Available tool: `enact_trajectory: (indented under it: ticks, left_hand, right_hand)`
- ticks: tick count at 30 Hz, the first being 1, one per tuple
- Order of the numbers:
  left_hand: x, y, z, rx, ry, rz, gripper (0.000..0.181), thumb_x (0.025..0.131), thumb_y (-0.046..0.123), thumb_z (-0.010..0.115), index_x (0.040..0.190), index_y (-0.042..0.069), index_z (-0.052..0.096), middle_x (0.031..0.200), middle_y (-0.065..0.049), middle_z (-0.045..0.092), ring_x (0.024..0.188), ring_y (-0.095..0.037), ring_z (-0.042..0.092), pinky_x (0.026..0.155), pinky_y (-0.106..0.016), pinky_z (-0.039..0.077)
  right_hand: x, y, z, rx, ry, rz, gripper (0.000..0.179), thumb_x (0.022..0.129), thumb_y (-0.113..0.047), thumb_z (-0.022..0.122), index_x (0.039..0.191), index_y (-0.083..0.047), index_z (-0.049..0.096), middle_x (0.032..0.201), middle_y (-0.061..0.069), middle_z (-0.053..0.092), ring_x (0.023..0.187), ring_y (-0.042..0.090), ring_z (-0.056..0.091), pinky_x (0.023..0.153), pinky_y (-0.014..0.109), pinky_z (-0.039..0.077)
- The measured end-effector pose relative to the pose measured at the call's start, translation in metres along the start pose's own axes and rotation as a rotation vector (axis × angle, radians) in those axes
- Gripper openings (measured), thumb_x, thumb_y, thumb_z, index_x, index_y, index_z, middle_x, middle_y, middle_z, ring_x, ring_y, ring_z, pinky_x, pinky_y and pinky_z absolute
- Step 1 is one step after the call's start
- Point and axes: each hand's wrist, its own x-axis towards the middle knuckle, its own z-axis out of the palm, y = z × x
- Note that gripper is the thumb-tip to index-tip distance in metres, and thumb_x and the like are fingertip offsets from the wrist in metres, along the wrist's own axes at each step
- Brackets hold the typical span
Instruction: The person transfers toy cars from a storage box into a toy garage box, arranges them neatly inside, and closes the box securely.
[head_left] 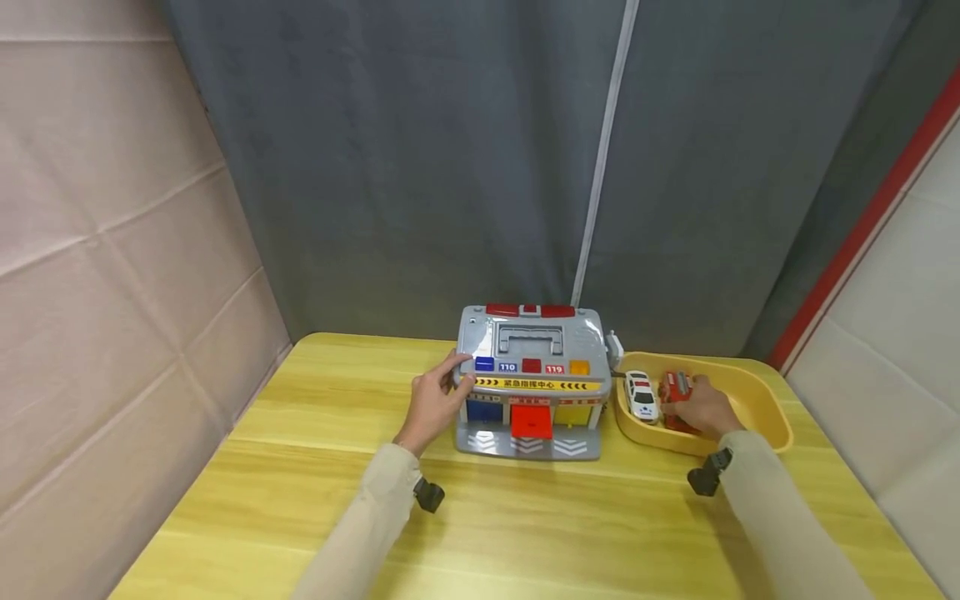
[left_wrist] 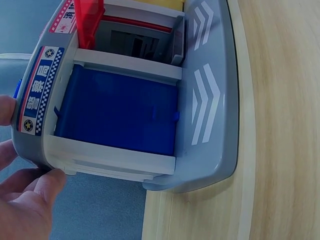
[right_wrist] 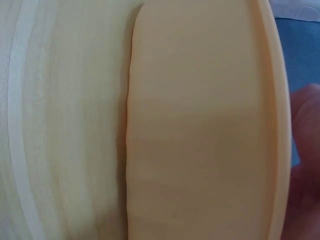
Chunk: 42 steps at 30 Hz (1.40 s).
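A grey toy garage (head_left: 528, 354) stands at the table's far edge, with a carrying handle on its roof. Its red door (head_left: 532, 422) is swung up and out, while the blue door (left_wrist: 120, 110) and yellow door (head_left: 573, 415) are down. My left hand (head_left: 435, 402) grips the roof's front left corner, thumb below and fingers at the top. Inside the yellow tray (head_left: 772, 417) on the right, my right hand (head_left: 705, 409) holds a red toy truck (head_left: 677, 383), partly covered by the hand. A white toy police car (head_left: 642, 397) lies to its left.
The wooden table (head_left: 315, 467) ends at a grey curtain (head_left: 420, 183) behind the garage. Pale cloth walls (head_left: 112, 250) rise on both sides. A small white part (head_left: 614, 348) juts from the garage's right side, close to the tray.
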Motion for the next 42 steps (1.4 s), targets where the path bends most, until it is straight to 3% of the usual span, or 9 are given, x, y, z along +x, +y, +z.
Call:
enact_trajectory:
  ticks: [8,12,16,20,25,28,36,40,42]
  left_hand:
    - [0.002,0.001,-0.001,0.000,0.001,0.019,0.035,0.095,0.027,0.067,0.128,0.017,0.068,0.152,-0.020,0.047,0.112,-0.024,0.068,0.098,-0.039,0.060]
    - [0.002,0.001,-0.001,0.012,-0.001,0.014,0.034,0.095,0.028,0.067,0.127,0.018,0.069,0.153,-0.019,0.048,0.096,-0.024,0.067,0.085,-0.035,0.062]
    - [0.003,0.001,-0.001,0.006,-0.015,0.006,0.035,0.095,0.028,0.066,0.129,0.019,0.068,0.154,-0.019,0.047,0.117,-0.028,0.068,0.098,-0.037,0.060]
    - [0.004,0.002,-0.002,-0.011,-0.019,0.003,0.036,0.096,0.028,0.066,0.129,0.016,0.068,0.154,-0.020,0.046,0.133,-0.032,0.057,0.106,-0.040,0.053]
    - [0.004,0.002,-0.004,-0.005,-0.010,0.009,0.035,0.095,0.028,0.066,0.129,0.017,0.068,0.154,-0.019,0.047,0.117,-0.027,0.067,0.100,-0.039,0.059]
    - [0.004,0.002,-0.004,0.000,-0.014,0.004,0.036,0.095,0.028,0.066,0.129,0.018,0.068,0.155,-0.018,0.046,0.118,-0.026,0.066,0.102,-0.040,0.058]
    - [0.000,0.000,-0.003,-0.012,-0.002,-0.001,0.035,0.095,0.028,0.067,0.128,0.018,0.069,0.154,-0.019,0.047,0.112,-0.026,0.067,0.099,-0.041,0.060]
    - [-0.001,0.001,-0.003,-0.017,-0.010,-0.004,0.035,0.094,0.029,0.067,0.128,0.018,0.069,0.154,-0.018,0.047,0.123,-0.025,0.064,0.104,-0.039,0.056]
    - [-0.001,0.001,-0.002,-0.016,-0.011,-0.003,0.035,0.095,0.029,0.067,0.128,0.018,0.069,0.154,-0.018,0.047,0.112,-0.024,0.068,0.099,-0.037,0.060]
  right_hand:
    - [0.007,0.008,0.001,0.126,0.014,0.030,0.106,0.084,-0.034,0.075,0.150,0.019,0.010,0.145,0.043,0.032,0.127,0.054,0.040,0.115,0.065,0.036]
    - [0.009,0.010,0.001,0.257,-0.030,0.098,0.114,0.083,-0.036,0.077,0.152,0.017,0.005,0.151,0.041,0.024,0.130,0.052,0.036,0.120,0.064,0.030]
    - [0.008,0.010,0.001,0.374,-0.079,0.126,0.112,0.086,-0.039,0.074,0.151,0.019,0.002,0.152,0.040,0.024,0.130,0.048,0.040,0.119,0.060,0.037]
    - [0.004,0.008,-0.003,0.476,-0.099,0.136,0.106,0.093,-0.042,0.065,0.151,0.020,0.001,0.145,0.038,0.031,0.119,0.038,0.052,0.104,0.045,0.055]
    - [0.003,0.010,-0.009,0.820,-0.125,0.232,0.077,0.093,-0.036,0.069,0.141,0.008,0.027,0.104,0.010,0.054,0.077,0.011,0.065,0.068,0.026,0.064]
    - [0.004,0.012,-0.011,0.950,-0.164,0.243,0.064,0.095,-0.035,0.067,0.137,-0.001,0.034,0.098,0.000,0.055,0.076,0.008,0.064,0.070,0.026,0.065]
    - [0.000,0.016,-0.013,1.113,-0.161,0.172,0.095,0.100,-0.037,0.058,0.161,-0.025,-0.013,0.131,0.011,0.039,0.082,0.006,0.060,0.074,0.029,0.066]
    - [-0.003,0.019,-0.015,1.108,-0.158,0.139,0.071,0.102,-0.033,0.055,0.159,-0.034,0.015,0.131,0.007,0.040,0.087,0.006,0.058,0.078,0.027,0.065]
    - [-0.005,0.020,-0.015,1.097,-0.169,0.118,0.049,0.103,-0.029,0.054,0.149,-0.035,0.037,0.126,0.004,0.042,0.089,0.006,0.058,0.080,0.026,0.065]
